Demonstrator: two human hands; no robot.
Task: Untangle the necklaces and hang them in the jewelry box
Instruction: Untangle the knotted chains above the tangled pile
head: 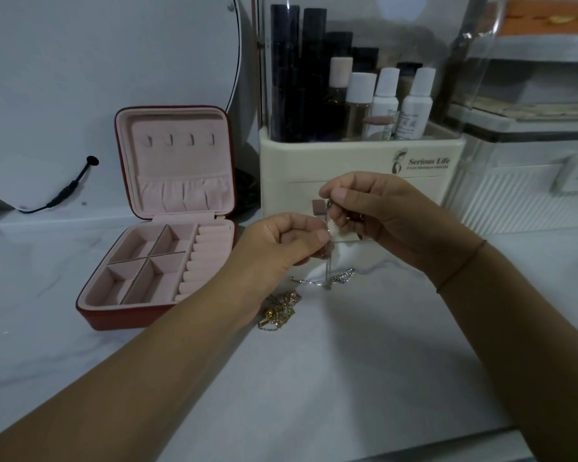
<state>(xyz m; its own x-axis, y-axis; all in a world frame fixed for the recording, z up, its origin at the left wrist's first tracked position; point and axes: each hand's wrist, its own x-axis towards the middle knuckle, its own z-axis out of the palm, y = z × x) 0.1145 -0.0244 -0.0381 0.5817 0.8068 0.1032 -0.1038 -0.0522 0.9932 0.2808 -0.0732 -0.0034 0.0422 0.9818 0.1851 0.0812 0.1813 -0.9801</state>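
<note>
While a silver necklace (342, 277) hangs between them at the centre of the frame, a person's left hand (281, 243) and right hand (381, 213) each pinch the fine chain between thumb and curled fingers. The right is held slightly higher, apparently to draw one strand free as the slack trails on the white countertop (347, 378). Just below the left wrist, a gold tangle (279, 311) lies apart, seemingly awaiting its turn. At centre left, the red jewelry box (121, 316) stands open, its lid upright so the four hooks (181, 140) face the work; none carries a chain yet. A cosmetics organizer (361, 168) stands behind the hands.
</note>
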